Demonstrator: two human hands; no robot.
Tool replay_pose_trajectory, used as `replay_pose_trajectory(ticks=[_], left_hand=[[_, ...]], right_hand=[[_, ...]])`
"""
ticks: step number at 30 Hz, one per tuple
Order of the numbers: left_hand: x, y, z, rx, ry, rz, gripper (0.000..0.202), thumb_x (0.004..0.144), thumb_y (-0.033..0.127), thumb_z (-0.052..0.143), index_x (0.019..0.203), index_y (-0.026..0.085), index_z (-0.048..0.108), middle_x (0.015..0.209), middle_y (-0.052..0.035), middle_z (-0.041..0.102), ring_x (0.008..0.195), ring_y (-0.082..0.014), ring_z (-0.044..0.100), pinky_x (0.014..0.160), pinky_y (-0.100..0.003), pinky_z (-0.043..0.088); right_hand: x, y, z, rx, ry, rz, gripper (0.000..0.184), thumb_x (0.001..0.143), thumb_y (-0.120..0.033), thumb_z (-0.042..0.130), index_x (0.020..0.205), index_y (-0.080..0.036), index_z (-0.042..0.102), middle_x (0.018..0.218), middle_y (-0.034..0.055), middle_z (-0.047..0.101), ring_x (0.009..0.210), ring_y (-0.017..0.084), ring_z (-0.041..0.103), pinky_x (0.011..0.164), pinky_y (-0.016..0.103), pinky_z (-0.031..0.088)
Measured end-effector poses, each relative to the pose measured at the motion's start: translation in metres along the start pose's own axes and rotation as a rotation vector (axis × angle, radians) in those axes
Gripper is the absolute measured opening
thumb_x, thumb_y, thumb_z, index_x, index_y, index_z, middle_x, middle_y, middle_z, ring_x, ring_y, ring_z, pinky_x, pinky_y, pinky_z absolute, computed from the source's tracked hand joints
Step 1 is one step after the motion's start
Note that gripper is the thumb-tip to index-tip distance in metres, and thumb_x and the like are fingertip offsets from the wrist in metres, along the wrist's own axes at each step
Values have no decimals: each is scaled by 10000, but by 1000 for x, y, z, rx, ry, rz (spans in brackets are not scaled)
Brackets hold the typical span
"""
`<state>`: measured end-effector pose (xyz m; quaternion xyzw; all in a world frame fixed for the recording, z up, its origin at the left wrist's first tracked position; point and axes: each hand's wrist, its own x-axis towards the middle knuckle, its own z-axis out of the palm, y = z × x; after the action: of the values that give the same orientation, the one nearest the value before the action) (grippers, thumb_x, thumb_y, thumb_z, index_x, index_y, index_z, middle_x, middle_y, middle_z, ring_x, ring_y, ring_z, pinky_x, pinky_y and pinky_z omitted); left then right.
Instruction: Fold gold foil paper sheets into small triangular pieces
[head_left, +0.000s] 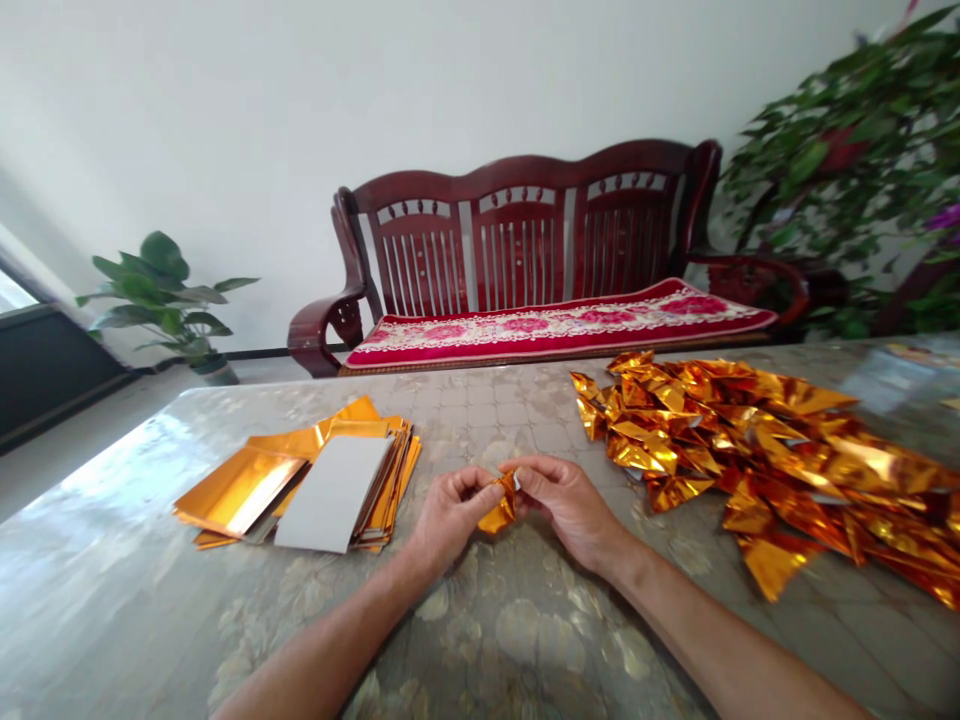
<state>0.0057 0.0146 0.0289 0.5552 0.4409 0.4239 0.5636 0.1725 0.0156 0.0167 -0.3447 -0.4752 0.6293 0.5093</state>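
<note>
Between my two hands, just above the middle of the table, is a small folded piece of gold foil paper (496,514) with a bit of its pale underside showing. My left hand (456,505) pinches it from the left with thumb and fingers. From the right, the thumb and forefinger of my right hand (561,497) grip its upper edge. To the left lies a stack of flat gold foil paper (262,490), with a grey-white sheet (330,490) face up on top. A large heap of folded gold foil pieces (705,430) spreads over the table's right side.
The table (480,640) has a glossy, flower-patterned cover. Beyond its far edge stands a dark red wooden bench (510,240) with a red floral cushion (555,325). A potted plant (172,300) is at left, a leafy plant (862,150) at right.
</note>
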Motion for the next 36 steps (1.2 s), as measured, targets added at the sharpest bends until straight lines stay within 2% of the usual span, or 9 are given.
replay_pose_trajectory(ticks=[8, 13, 23, 26, 31, 33, 36], left_hand=[[-3, -7, 2, 239, 130, 69, 230, 723, 344, 639, 653, 125, 624, 560, -3, 575, 512, -100, 479, 499, -203, 371], [-4, -11, 2, 323, 145, 129, 229, 757, 335, 599, 654, 131, 614, 552, 14, 536, 512, -92, 444, 500, -200, 349], [-8, -7, 4, 410, 145, 176, 243, 801, 338, 567, 674, 139, 625, 587, 9, 570, 549, -104, 475, 537, -207, 365], [-7, -7, 4, 445, 138, 200, 242, 814, 333, 561, 677, 144, 625, 604, 9, 577, 563, -107, 487, 548, -209, 371], [-4, -10, 4, 462, 134, 215, 246, 827, 331, 559, 672, 151, 622, 629, 7, 591, 601, -112, 512, 581, -210, 380], [-2, -11, 3, 395, 110, 176, 238, 820, 333, 560, 678, 150, 614, 622, 8, 582, 592, -112, 507, 572, -209, 382], [-1, -9, 2, 260, 56, 100, 234, 799, 350, 570, 688, 147, 597, 595, 13, 558, 550, -105, 485, 533, -204, 380]], right_hand=[[-1, -1, 0, -96, 30, -66, 249, 761, -406, 746, 826, -165, 752, 658, -4, 646, 595, 110, 536, 580, 237, 446], [-1, -2, 6, -181, 108, -107, 272, 763, -426, 729, 803, -156, 737, 582, -16, 611, 544, 109, 523, 540, 232, 431], [-2, 2, 10, -259, 150, -143, 312, 782, -455, 686, 707, -153, 676, 542, -23, 560, 521, 108, 490, 512, 224, 402], [-2, 3, 9, -351, 184, -154, 305, 802, -447, 653, 697, -160, 659, 532, -26, 546, 508, 111, 479, 494, 227, 384], [-4, 1, 6, -636, 236, -313, 229, 818, -358, 632, 694, -168, 664, 607, -8, 591, 592, 123, 515, 575, 236, 392], [-5, -1, 5, -600, 196, -292, 270, 842, -381, 611, 675, -171, 644, 600, -13, 572, 589, 119, 504, 574, 233, 390], [-4, -1, 5, -409, 114, -176, 371, 887, -469, 552, 670, -174, 612, 571, -24, 540, 553, 110, 487, 539, 225, 391]])
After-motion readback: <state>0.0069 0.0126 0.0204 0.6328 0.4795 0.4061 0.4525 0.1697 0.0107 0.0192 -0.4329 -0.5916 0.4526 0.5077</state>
